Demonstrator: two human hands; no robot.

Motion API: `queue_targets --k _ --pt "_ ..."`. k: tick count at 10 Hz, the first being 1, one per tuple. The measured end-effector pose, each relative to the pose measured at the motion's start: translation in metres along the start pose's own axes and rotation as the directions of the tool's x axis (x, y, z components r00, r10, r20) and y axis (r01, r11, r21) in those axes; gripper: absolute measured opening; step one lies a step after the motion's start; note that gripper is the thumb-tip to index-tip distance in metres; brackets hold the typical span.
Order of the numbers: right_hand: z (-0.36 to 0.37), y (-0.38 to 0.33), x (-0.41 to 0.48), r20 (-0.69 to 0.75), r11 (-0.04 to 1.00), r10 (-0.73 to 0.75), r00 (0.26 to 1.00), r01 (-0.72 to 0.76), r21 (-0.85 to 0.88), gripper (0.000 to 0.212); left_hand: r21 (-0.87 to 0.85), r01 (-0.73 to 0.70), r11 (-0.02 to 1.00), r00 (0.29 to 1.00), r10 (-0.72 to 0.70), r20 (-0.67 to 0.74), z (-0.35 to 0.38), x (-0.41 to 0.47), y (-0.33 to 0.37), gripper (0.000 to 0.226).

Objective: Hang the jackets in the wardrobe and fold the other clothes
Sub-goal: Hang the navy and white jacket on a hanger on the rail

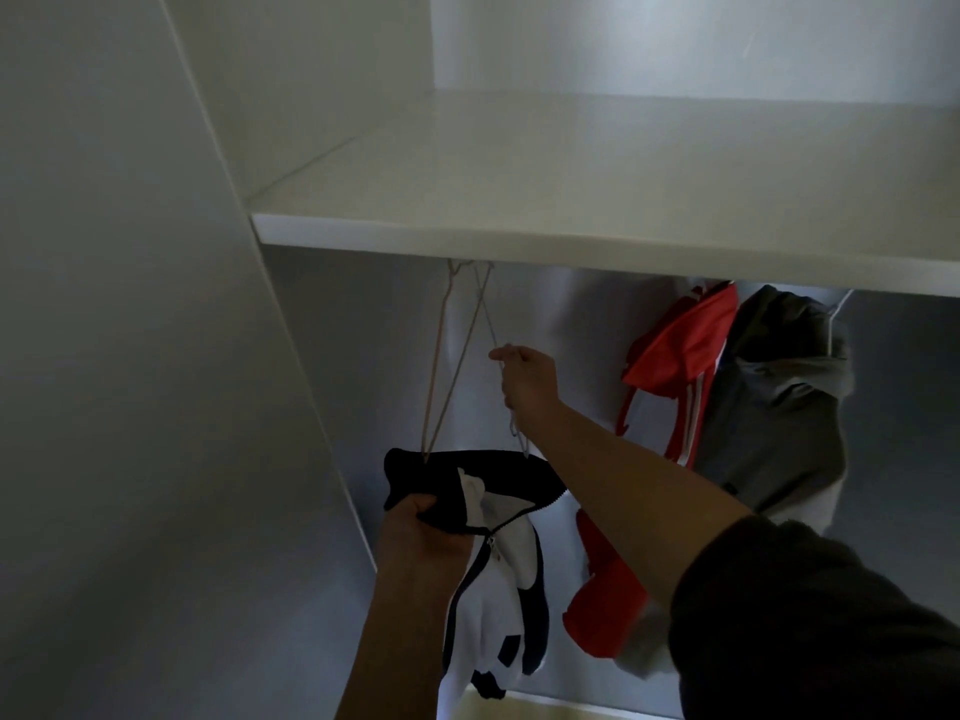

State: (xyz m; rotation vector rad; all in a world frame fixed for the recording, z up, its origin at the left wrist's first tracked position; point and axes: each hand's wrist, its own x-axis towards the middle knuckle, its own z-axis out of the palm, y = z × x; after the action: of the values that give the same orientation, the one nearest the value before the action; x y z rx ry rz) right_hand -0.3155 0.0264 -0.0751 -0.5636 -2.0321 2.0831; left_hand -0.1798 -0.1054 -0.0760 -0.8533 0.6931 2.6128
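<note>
The black-and-white jacket (pixel 498 589) hangs in the lower compartment of the wardrobe, towards its left side, with the zip partly undone and the body drooping down. The left grip (pixel 415 532), a bare hand, is clamped on the bunched black collar, fingers curled round the cloth. A pinkish wire hanger (pixel 457 366) runs down from under the shelf to the top edge of that collar. We cannot tell whether it goes inside the jacket.

Just beside it, crossing it near the top, we see a silver wire hanger (pixel 491 330). The right grip (pixel 524 381) is closed round one of its wires, and the hanger's lower end pokes out below the fist. The right arm reaches in from the lower right in a dark sleeve (pixel 805 615).

Further right, well apart from the hands, a red jacket (pixel 680 345) with white stripes hangs touching a grey jacket (pixel 779 397), both high up under the shelf. Lower down, behind the right forearm, we see a red garment (pixel 602 605). What it hangs from is hidden.

Above everything runs the white shelf (pixel 571 200), and the wardrobe's side panel (pixel 311 407) slants down on the left. The rail under the shelf is out of sight.
</note>
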Motion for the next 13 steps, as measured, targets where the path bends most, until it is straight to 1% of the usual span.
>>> queue_targets --k 1,2,3,4,5,6,7,8,9,10,11,12,13 --pt "-0.016 -0.006 -0.001 -0.058 0.997 -0.024 0.998 0.019 -0.079 0.034 0.006 0.019 1.0 1.0 -0.019 -0.008 0.004 -0.005 -0.01 0.033" --pt "-0.034 -0.013 -0.006 -0.129 0.98 -0.097 0.987 0.072 -0.188 0.031 0.016 0.026 1.0 1.0 -0.026 -0.007 0.002 -0.003 -0.017 0.031" --pt "-0.051 -0.014 -0.009 -0.152 0.939 -0.194 0.969 0.138 -0.314 0.03 0.012 0.049 0.999 0.999 -0.049 -0.004 0.001 -0.002 -0.022 0.031" --pt "-0.06 -0.017 -0.009 -0.169 0.902 -0.263 0.95 0.18 -0.392 0.029 -0.009 0.059 0.998 0.998 -0.059 0.005 -0.001 -0.003 -0.025 0.031" --pt "-0.067 -0.018 -0.009 -0.201 0.884 -0.276 0.94 0.166 -0.437 0.03 -0.002 0.073 0.997 0.997 -0.073 0.011 -0.002 -0.001 -0.027 0.03" --pt "-0.072 -0.016 -0.014 -0.216 0.891 -0.309 0.926 0.202 -0.406 0.029 -0.001 0.077 0.997 0.997 -0.077 0.01 -0.004 0.0 -0.027 0.031" --pt "-0.079 -0.014 -0.024 -0.198 0.883 -0.369 0.908 0.276 -0.379 0.029 -0.01 0.071 0.997 0.997 -0.071 0.025 -0.004 -0.003 -0.029 0.039" --pt "-0.089 -0.011 -0.039 -0.166 0.882 -0.381 0.909 0.304 -0.36 0.029 0.005 0.062 0.998 0.998 -0.062 0.031 -0.004 -0.011 -0.034 0.034" --pt "-0.103 -0.007 -0.068 -0.166 0.9 -0.368 0.915 0.305 -0.312 0.028 0.016 0.06 0.998 0.996 -0.061 0.065 -0.005 -0.026 -0.043 0.033" --pt "-0.12 -0.003 -0.106 -0.164 0.932 -0.319 0.934 0.277 -0.234 0.026 0.057 0.045 0.997 0.994 -0.051 0.096 -0.007 -0.046 -0.054 0.043" --pt "-0.143 0.007 -0.148 -0.143 0.967 -0.221 0.965 0.197 -0.161 0.025 0.055 0.046 0.997 0.986 -0.054 0.156 -0.015 -0.065 -0.067 0.033" --pt "-0.177 0.021 -0.196 -0.151 0.984 -0.164 0.975 0.151 -0.093 0.031 0.074 0.033 0.997 0.965 -0.051 0.256 -0.022 -0.089 -0.083 0.057" --pt "-0.218 0.029 -0.251 -0.148 0.991 -0.134 0.98 0.129 -0.044 0.031 0.071 0.045 0.996 0.959 -0.063 0.275 -0.03 -0.113 -0.106 0.052"
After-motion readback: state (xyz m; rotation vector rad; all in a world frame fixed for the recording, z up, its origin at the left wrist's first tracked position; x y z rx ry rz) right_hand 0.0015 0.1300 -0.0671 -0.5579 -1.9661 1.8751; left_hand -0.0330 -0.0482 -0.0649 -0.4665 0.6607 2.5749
